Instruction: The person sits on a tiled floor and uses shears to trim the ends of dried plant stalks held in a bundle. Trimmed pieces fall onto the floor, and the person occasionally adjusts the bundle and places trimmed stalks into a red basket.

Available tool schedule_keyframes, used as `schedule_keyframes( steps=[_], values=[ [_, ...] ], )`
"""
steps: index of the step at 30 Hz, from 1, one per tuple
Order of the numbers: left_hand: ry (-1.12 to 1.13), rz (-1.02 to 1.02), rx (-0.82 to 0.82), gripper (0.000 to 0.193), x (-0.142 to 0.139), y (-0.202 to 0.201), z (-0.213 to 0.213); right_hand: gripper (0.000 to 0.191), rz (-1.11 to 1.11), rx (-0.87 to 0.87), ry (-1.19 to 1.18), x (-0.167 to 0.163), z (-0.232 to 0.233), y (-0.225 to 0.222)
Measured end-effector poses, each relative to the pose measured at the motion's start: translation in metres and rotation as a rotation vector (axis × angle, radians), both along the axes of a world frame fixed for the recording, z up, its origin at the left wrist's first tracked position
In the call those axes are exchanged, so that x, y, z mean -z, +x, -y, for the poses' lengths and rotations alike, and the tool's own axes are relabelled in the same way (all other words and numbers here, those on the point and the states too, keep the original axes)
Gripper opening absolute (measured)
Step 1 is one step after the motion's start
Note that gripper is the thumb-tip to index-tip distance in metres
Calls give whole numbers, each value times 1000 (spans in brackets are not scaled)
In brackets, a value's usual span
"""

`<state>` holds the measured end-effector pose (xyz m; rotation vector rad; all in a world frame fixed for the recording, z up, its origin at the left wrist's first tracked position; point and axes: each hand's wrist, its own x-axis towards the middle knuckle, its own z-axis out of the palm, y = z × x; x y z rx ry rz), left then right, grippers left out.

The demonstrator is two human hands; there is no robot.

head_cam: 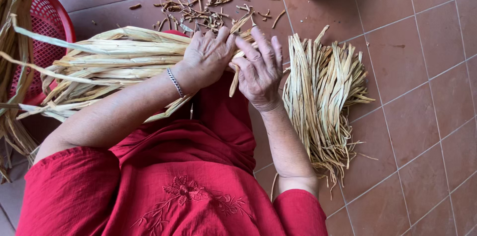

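- Head view: the left hand [206, 57] has its fingers clamped round a bundle [114, 62] of pale dried leaves lying across the lap.
- The right hand [259, 69] pinches one strip [234, 79] at the bundle's end, fingers together.
- A pile [323, 97] of strips lies on the brown tiled floor [422, 67], to the right.
- Scraps [203, 2] litter the tiles ahead; a red basket [47, 32] stands left.

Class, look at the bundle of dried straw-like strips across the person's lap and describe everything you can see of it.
The bundle of dried strips looks like pale, flat, papery plant stalks, tan with faint green. It lies roughly sideways over the red-clothed lap, its loose ends fanning left toward a red basket. The left hand grips its gathered end, and the right hand pinches one strip there.
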<state>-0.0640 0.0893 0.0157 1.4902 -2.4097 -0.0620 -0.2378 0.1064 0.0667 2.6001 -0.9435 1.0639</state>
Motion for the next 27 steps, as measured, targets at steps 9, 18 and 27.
schedule_keyframes(
  steps=[9, 18, 27],
  values=[
    [106, -189, 87, 107, -22, 12, -5, 15, 233, 50, 267, 16, -10, 5],
    [-66, -232, 65, 80, -5, 7, -18, 18, 61, 35, 196, 5, 14, -3],
    [-86, -434, 115, 60, -2, 15, -22, 16, 306, -9, 453, 21, 20, -1]
  ],
)
